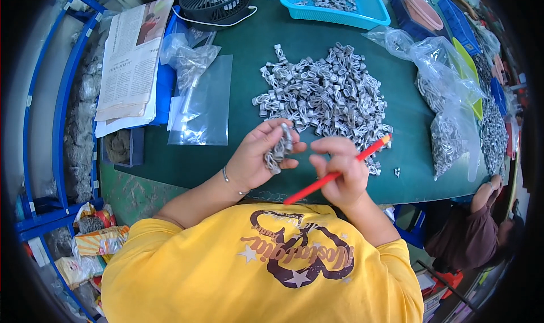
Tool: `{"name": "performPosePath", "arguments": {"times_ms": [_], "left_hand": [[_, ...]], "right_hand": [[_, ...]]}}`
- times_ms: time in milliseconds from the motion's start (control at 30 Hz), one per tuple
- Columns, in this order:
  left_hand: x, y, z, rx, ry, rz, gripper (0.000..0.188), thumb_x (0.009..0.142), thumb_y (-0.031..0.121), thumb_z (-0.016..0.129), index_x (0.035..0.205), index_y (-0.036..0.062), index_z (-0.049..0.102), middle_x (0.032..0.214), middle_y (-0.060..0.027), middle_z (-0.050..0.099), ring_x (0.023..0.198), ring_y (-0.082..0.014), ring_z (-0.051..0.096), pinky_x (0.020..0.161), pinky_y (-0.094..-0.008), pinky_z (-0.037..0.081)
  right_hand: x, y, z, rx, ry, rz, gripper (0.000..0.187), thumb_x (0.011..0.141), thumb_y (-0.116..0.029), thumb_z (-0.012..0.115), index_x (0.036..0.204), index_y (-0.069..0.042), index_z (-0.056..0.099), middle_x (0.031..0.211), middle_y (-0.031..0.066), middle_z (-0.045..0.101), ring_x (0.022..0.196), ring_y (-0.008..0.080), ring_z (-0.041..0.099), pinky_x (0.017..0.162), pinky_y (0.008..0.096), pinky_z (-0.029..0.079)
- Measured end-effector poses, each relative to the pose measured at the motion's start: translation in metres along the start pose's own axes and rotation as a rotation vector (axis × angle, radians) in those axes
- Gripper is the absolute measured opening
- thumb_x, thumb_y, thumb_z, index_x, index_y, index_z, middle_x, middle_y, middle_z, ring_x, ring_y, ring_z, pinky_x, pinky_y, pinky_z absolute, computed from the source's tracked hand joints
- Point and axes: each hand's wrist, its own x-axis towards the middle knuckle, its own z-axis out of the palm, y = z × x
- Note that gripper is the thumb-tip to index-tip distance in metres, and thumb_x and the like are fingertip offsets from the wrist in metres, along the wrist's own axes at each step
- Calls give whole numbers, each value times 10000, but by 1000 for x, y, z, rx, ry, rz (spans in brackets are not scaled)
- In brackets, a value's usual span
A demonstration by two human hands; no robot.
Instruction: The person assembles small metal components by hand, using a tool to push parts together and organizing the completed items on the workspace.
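Observation:
My left hand [253, 156] is curled round a small bunch of grey metal-looking fittings [277, 152], which lie against its palm and fingers. In my right hand [349, 178] is a slim red pen-like stick [309, 190] with an orange-yellow upper end; it slants from low left to upper right. The thumb and fingers close on its middle. Both hands are above the near edge of the green table [243, 181], a short gap between them. Just beyond them spreads a big pile of similar grey ringed fittings [326, 93], and one loose fitting [397, 171] lies to the right.
A light-blue basket [340, 21] with more grey parts stands at the back. Clear bags of parts [447, 144] lie on the right. To the left are plastic bags [212, 110], newspapers [127, 68] and a black fan [214, 4]. Another person [467, 232] is at the right.

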Motion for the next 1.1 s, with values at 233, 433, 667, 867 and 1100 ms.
{"name": "performPosePath", "arguments": {"times_ms": [233, 433, 667, 867, 1100], "left_hand": [[-6, 18, -37, -381, -172, -11, 140, 926, 193, 433, 1000, 85, 484, 836, -18, 407, 653, -97, 388, 444, -170, 338], [-3, 24, -9, -606, 140, -1, 96, 912, 154, 449, 949, 79, 495, 859, -27, 435, 666, -94, 420, 436, -186, 341], [-11, 10, -20, 234, 109, 132, 208, 828, 79, 604, 1018, 52, 524, 766, -19, 497, 582, -73, 447, 434, -177, 335], [-16, 12, 0, 681, 37, 182, 288, 768, 18, 660, 1032, -24, 549, 740, 1, 537, 542, -31, 427, 417, -159, 297], [-16, 9, 1, 867, 19, 366, 254, 747, 26, 688, 978, -11, 589, 778, -13, 573, 619, -42, 497, 514, -154, 376]], "right_hand": [[-7, 15, 13, -355, -398, 112, 204, 635, -18, 630, 782, -52, 493, 843, 84, 572, 721, 265, 552, 613, 365, 416], [-14, 28, 21, -366, -431, 121, 235, 596, 21, 602, 795, -47, 497, 824, 113, 565, 720, 281, 559, 607, 371, 440], [-2, 11, 6, 500, -8, 914, 220, 828, 60, 537, 728, -53, 377, 839, 118, 603, 679, 132, 595, 571, 234, 511], [-5, 7, 4, 797, 55, 919, 211, 835, 49, 539, 770, -63, 372, 867, 154, 609, 693, 155, 624, 532, 212, 499], [-15, 11, 4, 850, 13, 885, 213, 825, 62, 543, 780, -63, 375, 904, 156, 593, 737, 155, 613, 582, 222, 507]]}}
